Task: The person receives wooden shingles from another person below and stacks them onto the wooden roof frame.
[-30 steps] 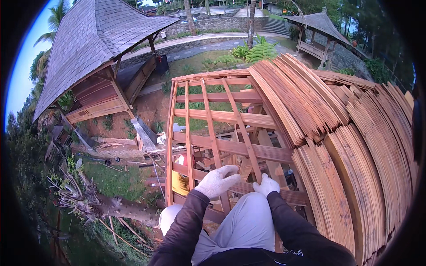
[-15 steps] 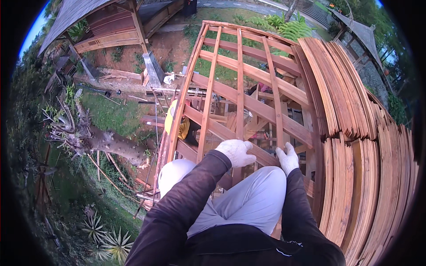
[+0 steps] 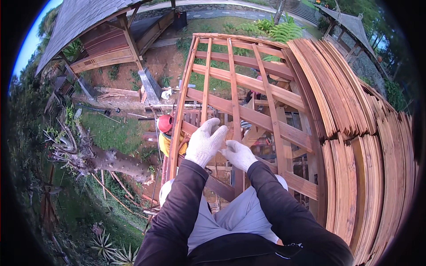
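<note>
Head view: left hand [image 3: 205, 142] and right hand [image 3: 239, 155] were close together, fingers half-curled; couldn't tell whether either gripped anything. Wooden roof frame [image 3: 255, 118] lay beneath and ahead of both.

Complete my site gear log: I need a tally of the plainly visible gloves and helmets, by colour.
White gloves: 2
Red helmet: 1
Total: 3
</note>
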`<action>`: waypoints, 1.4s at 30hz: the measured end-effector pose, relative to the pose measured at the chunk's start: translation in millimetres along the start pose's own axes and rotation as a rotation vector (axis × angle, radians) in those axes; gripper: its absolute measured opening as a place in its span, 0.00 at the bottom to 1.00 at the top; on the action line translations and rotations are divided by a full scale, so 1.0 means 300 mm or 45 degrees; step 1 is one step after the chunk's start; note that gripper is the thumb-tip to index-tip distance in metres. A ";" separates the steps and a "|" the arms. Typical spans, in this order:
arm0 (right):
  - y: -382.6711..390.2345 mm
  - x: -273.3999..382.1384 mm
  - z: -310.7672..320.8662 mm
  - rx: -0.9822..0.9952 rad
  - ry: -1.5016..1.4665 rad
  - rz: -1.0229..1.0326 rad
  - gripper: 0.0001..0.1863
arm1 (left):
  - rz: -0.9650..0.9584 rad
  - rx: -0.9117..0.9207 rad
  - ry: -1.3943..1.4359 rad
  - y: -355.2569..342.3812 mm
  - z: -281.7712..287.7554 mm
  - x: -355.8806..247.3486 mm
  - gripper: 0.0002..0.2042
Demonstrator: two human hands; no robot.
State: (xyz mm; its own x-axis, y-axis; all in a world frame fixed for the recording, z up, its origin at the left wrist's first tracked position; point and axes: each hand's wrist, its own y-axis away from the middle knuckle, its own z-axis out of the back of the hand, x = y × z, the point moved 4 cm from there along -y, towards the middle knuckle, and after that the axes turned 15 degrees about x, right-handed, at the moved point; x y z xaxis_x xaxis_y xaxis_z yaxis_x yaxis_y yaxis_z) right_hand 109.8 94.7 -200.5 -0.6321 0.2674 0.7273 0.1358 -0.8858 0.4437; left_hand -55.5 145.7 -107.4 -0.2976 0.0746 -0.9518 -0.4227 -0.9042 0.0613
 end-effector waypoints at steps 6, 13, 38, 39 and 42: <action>0.005 -0.015 -0.016 0.232 0.337 0.008 0.30 | -0.081 0.163 0.004 0.003 -0.102 -0.059 0.21; -0.002 -0.064 -0.025 0.272 0.138 0.002 0.33 | -0.111 0.177 0.334 -0.054 -0.123 0.017 0.18; -0.040 -0.111 0.079 -0.370 0.017 0.013 0.34 | -0.266 -0.267 1.205 -0.011 0.278 0.171 0.14; -0.026 -0.094 0.095 -0.417 0.005 -0.004 0.34 | -0.232 -0.281 1.139 -0.004 0.260 0.157 0.15; 0.005 -0.054 0.139 -0.458 -0.361 -0.030 0.35 | -0.148 -0.228 0.886 -0.007 0.216 0.151 0.18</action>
State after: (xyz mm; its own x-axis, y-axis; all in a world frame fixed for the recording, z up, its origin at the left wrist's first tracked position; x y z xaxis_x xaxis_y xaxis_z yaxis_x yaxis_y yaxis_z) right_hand 152.0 104.9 -189.8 -0.3915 0.3377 0.8560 -0.1812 -0.9403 0.2881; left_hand -123.5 178.2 -131.1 0.3797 -0.0565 -0.9234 -0.2540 -0.9661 -0.0453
